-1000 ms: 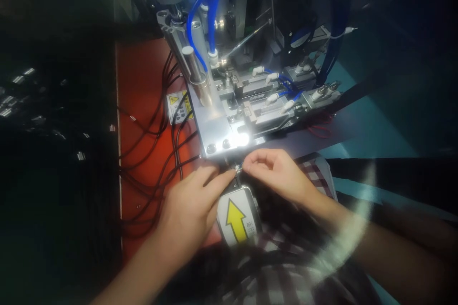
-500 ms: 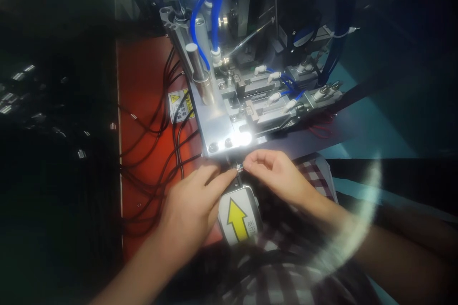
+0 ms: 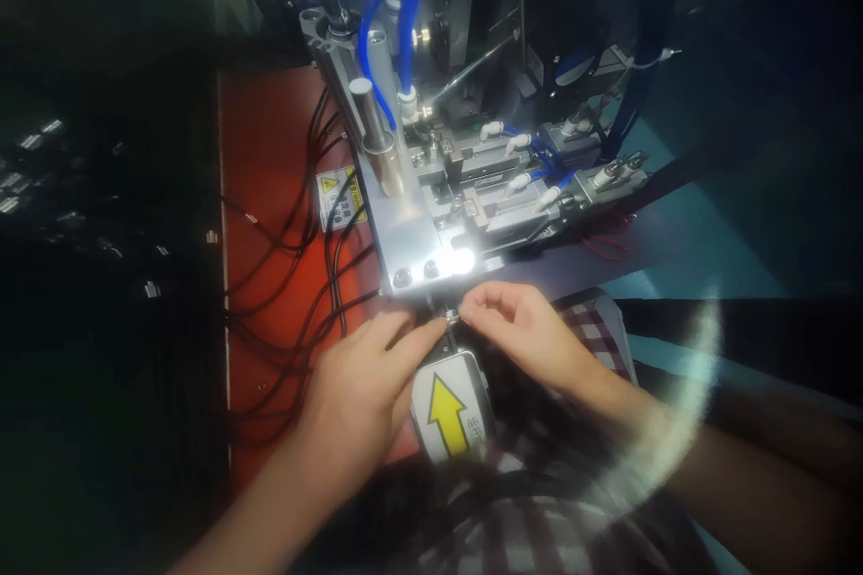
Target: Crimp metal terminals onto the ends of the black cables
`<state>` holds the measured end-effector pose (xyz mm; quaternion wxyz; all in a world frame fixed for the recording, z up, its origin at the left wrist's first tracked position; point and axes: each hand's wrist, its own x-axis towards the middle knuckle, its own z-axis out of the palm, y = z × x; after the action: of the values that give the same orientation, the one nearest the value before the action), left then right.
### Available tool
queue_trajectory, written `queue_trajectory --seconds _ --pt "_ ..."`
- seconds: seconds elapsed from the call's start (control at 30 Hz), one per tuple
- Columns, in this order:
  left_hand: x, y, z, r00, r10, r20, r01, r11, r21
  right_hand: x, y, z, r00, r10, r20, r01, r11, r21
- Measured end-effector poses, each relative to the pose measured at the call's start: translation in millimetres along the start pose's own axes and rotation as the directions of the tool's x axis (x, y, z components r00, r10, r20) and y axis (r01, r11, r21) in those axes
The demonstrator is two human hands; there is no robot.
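- A small shiny part [image 3: 451,317], seemingly metal, sits between the two hands, just below the front edge of the aluminium plate [image 3: 408,238]; it is too small and blurred to name further.
- The left hand [image 3: 360,373] reaches in with its thumb stretched out to the near side of that part and its other fingers bent, their tips out of sight; whether it grips anything cannot be told.
- The right hand [image 3: 516,323] has its fingers curled and its thumb and forefinger brought close together right beside the part; whether something is pinched there cannot be told.
- Directly below the fingertips in the view is a white-faced box [image 3: 424,404] with rounded corners, bearing a yellow arrow [image 3: 449,418] and printed characters.
- Two dark screws [image 3: 431,269] sit along the plate's front edge, next to a strong glare, and an upright metal post [image 3: 370,130] stands farther back on it.
- To the right of the post lie slim pneumatic actuators [image 3: 512,225] with white elbow fittings [image 3: 518,143] and blue tubes [image 3: 406,27].
- To the left, black cables [image 3: 310,234] cross an orange-red panel [image 3: 262,144], near a yellow-and-white warning label [image 3: 342,202].
- Checked fabric [image 3: 539,539] fills the bottom edge.
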<state>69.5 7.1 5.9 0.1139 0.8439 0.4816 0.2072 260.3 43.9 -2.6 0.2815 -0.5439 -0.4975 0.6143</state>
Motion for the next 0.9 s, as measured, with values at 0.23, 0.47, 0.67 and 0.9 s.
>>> queue_trajectory --seconds 0.23,0.47,0.67,0.9 --pt "1 0 -0.9 1.0 0.003 0.009 -0.003 1.0 0.009 -3 1 4 0.998 -0.042 -0.049 0.037 0.995 -0.092" --pt "1 -1 -0.1 1.0 0.01 0.018 -0.01 1.0 0.021 1 0 0 1.0 -0.014 -0.009 0.012 0.994 -0.11" --pt "1 -1 -0.5 1.0 0.015 0.011 -0.016 1.0 0.025 10 0 -5 0.986 0.125 0.114 -0.137 0.985 0.102" --pt "0 -2 -0.4 1.0 0.014 0.011 -0.014 0.999 0.036 11 2 -5 0.976 0.144 0.163 -0.176 0.964 0.2"
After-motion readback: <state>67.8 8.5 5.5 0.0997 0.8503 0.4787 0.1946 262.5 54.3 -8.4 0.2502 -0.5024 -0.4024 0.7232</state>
